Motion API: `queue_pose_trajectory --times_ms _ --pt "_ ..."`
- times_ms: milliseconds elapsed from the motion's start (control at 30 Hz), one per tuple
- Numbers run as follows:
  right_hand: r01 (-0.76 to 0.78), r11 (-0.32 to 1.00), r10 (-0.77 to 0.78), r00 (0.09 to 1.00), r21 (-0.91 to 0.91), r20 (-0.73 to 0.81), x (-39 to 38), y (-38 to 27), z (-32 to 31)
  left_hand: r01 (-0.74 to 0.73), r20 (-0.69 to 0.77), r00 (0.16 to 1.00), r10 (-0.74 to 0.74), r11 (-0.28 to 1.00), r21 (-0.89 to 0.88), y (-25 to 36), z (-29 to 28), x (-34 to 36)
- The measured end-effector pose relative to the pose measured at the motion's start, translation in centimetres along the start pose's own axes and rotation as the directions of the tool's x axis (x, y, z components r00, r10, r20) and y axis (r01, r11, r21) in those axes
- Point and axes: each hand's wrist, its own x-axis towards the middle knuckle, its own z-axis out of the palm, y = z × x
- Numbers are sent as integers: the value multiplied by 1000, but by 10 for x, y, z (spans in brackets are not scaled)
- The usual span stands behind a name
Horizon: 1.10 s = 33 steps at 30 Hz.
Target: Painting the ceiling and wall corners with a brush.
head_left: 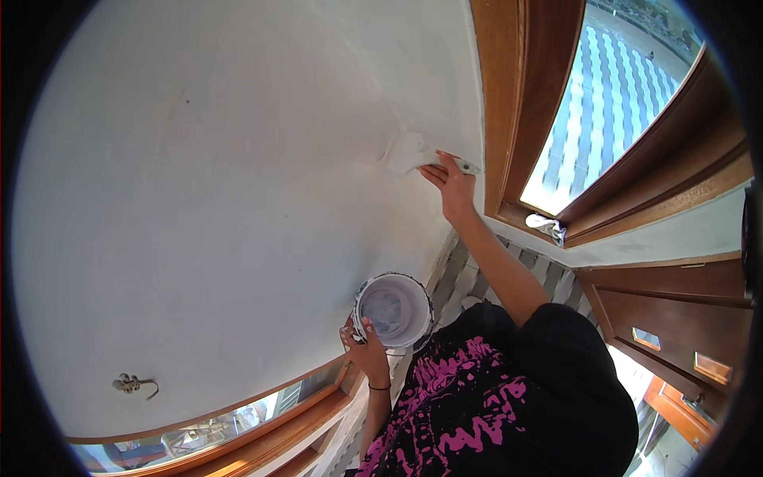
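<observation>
My right hand (455,184) is closed around the pale handle of a wide paintbrush (408,151). White bristles press flat against the white wall (238,199), close to a wooden window frame. Lower down, my left hand (367,354) grips a round white bucket (419,314) by its rim, with fingers over the edge. Dark smears mark the bucket's rim, and whitish paint (385,308) covers its bottom. Specks of white show on the left fingers.
A wooden window frame (502,103) rises at the right, with a crumpled white cloth (547,227) on its sill. Beyond it stands a brown wooden door (675,318). A small lizard-shaped fixture (135,385) sticks out of the wall at lower left, above another window (230,421).
</observation>
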Motion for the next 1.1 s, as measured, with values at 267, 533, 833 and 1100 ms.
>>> queue_pose_trajectory --times_ms 267,533,833,1100 --pt "124 982 -135 989 141 68 -12 -25 55 7 51 999 -8 1000 24 4 1 11" --pt "115 991 -120 990 -64 -78 -13 -19 37 105 131 986 -99 994 -32 -1 1 11" --pt "253 957 -271 955 141 121 -13 -35 108 122 139 984 -115 992 -43 -1 -5 5" --pt "107 990 -108 994 -91 -15 -4 8 6 43 144 989 -37 998 -40 -5 -11 2"
